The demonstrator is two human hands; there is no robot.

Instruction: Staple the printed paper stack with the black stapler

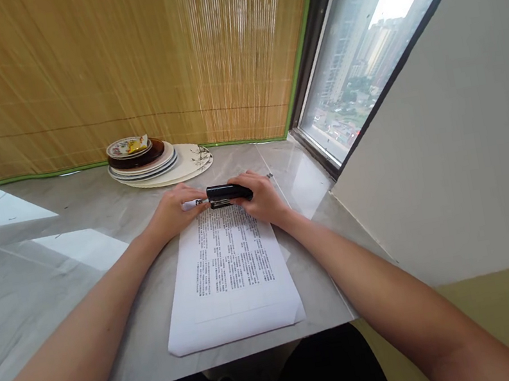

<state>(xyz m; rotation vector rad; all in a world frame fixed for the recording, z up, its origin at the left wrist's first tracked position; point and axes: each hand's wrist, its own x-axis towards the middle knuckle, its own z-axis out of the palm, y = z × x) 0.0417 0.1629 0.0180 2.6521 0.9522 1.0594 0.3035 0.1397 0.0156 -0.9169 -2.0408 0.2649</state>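
Observation:
My right hand [260, 196] is wrapped round the right end of a black stapler [221, 192], which lies level above the far part of the printed paper sheets [240, 310]. At the stapler's left end, the thumb and fingers of my left hand [174, 210] close around a small metal piece [200, 201]. Whether that piece belongs to the stapler or is a strip of staples, I cannot tell. The sheets form a stack on the grey table, with dark text and a blank band nearest me. Under both hands, the far edge of the stack is partly hidden.
A stack of plates [144, 170], topped by a yellow packet [136, 145], stands at the back beside the bamboo blind [92, 68]. The grey marble-patterned table [49, 303] ends just before my legs. A window [360, 62] and white wall [460, 136] bound the right side.

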